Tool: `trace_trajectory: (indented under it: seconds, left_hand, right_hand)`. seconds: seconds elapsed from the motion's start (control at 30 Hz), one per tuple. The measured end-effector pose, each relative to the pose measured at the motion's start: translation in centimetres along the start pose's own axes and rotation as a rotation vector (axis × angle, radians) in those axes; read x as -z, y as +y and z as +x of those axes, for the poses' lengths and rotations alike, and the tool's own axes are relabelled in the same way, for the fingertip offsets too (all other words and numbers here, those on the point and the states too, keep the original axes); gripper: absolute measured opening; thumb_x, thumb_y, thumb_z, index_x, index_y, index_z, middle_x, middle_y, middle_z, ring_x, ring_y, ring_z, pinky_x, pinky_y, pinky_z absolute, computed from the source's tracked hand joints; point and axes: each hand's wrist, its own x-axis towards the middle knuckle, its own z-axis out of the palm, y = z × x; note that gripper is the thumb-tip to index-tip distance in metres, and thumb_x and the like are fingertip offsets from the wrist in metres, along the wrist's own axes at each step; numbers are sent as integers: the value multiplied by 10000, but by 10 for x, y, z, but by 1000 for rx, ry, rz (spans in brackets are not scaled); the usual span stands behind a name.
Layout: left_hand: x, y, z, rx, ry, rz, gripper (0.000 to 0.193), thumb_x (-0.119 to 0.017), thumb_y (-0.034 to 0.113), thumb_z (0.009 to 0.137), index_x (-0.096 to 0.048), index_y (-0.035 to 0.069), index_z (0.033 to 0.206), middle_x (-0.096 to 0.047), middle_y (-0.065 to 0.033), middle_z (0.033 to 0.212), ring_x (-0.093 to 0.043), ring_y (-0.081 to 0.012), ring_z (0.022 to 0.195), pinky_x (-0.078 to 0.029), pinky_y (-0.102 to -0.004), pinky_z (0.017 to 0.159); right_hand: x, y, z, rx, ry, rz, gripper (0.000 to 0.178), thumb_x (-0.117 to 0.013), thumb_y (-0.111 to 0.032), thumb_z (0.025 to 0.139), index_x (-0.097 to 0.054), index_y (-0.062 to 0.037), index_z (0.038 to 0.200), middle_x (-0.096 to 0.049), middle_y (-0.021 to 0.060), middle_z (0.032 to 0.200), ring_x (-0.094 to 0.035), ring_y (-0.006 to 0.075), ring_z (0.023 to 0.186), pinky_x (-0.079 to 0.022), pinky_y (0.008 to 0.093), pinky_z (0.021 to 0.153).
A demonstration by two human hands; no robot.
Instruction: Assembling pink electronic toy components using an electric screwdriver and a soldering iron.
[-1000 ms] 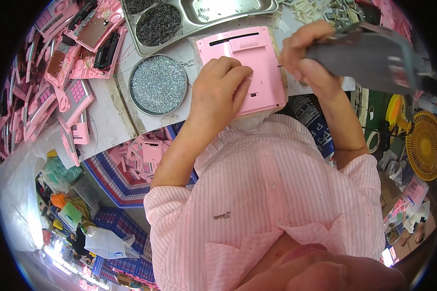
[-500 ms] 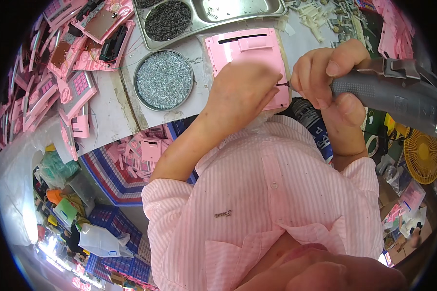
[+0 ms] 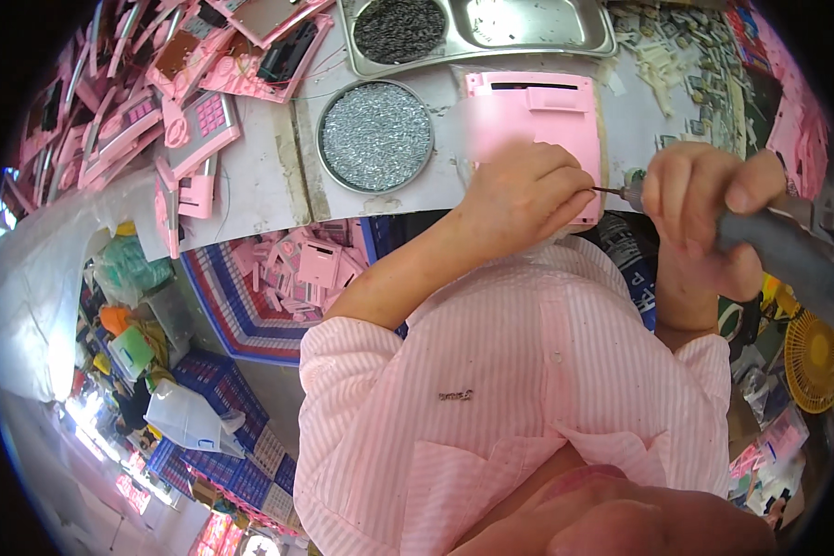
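My right hand [image 3: 709, 218] is wrapped round a dark grey electric screwdriver [image 3: 788, 255]. Its thin bit [image 3: 608, 190] points left, with the tip at the fingertips of my left hand [image 3: 533, 190]. Those fingers are pinched together; whatever they hold, if anything, is hidden or too small to name. Beneath the left hand lies a pink plastic housing [image 3: 565, 107] with a dark slot near its far edge. The left hand and wrist cover its near left part.
Left of the housing sits a round dish [image 3: 376, 191] of small silver screws [image 3: 376, 134]. Behind stands a metal tray [image 3: 510, 23] with dark screws in one compartment. Pink phone-like parts [image 3: 195, 134] pile up at left. Below the table edge is a striped basket [image 3: 222, 296] of pink pieces.
The screwdriver has drawn back to the right from the housing, and its bit shows more. My left fingers now meet the bit's tip. The whole view has shifted, moving the table things rightward.
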Motion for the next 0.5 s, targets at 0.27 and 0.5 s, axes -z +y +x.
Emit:
trace_trajectory:
  seconds: [0.27, 0.5]
  left_hand:
    - [2, 5, -10, -14, 101, 100, 241, -816, 88, 742, -694, 105, 949, -671, -10, 850, -647, -213, 737, -461, -344, 721]
    - [64, -9, -19, 255, 208, 439, 232, -836, 154, 746, -715, 92, 934, -685, -93, 973, -650, -278, 938, -457, -406, 852]
  right_hand:
    - [-10, 6, 0, -20, 16, 26, 333, -689, -363, 933, -502, -169, 1129, -538, -81, 636, -481, 66, 497, -388, 226, 474]
    - [13, 4, 6, 6, 105, -71, 307, -649, -321, 943, -523, -135, 1152, -496, -27, 651, -426, 111, 553, -350, 276, 545]
